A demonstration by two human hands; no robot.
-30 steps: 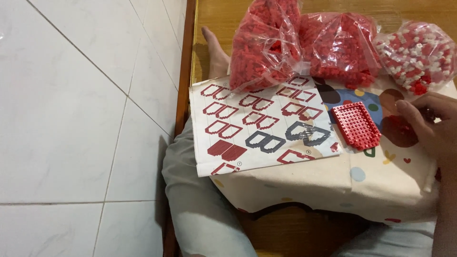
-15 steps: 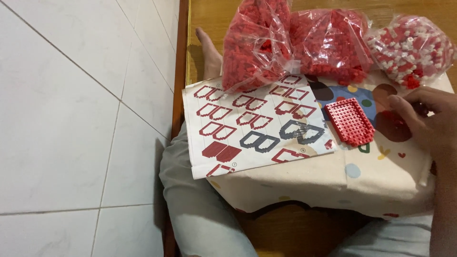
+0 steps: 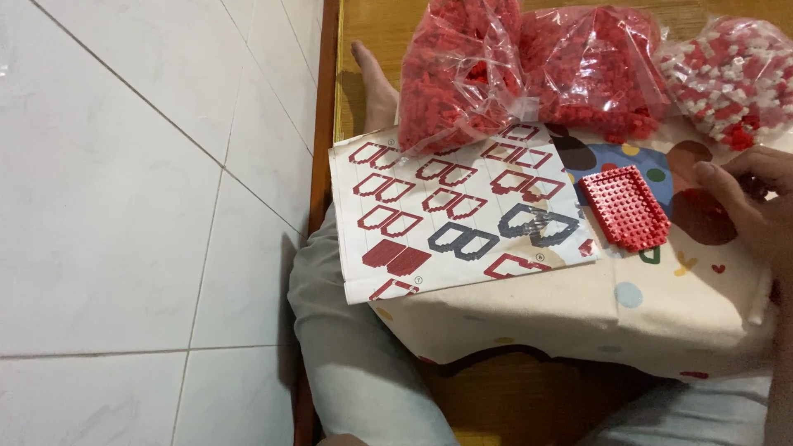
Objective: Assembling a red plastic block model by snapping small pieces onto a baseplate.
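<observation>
A red studded brick piece [image 3: 624,206] lies flat on a cream patterned cushion [image 3: 578,314] across my lap. To its left lies a printed instruction sheet [image 3: 446,215] with red and grey build diagrams. My right hand [image 3: 747,202] is at the right edge of the view, just right of the red piece and apart from it. Its fingers are curled together, and whether they pinch a small part is hidden. My left hand is out of view.
Two clear bags of red bricks [image 3: 458,70] [image 3: 599,66] and a bag of mixed red and white bricks [image 3: 731,78] lie at the cushion's far edge. A bare foot [image 3: 376,87] rests on the wooden surface [image 3: 372,25]. White floor tiles [image 3: 124,206] fill the left.
The view has shifted slightly, so everything sits a bit further left. My right hand stays beside the red piece, and nothing on the cushion has moved.
</observation>
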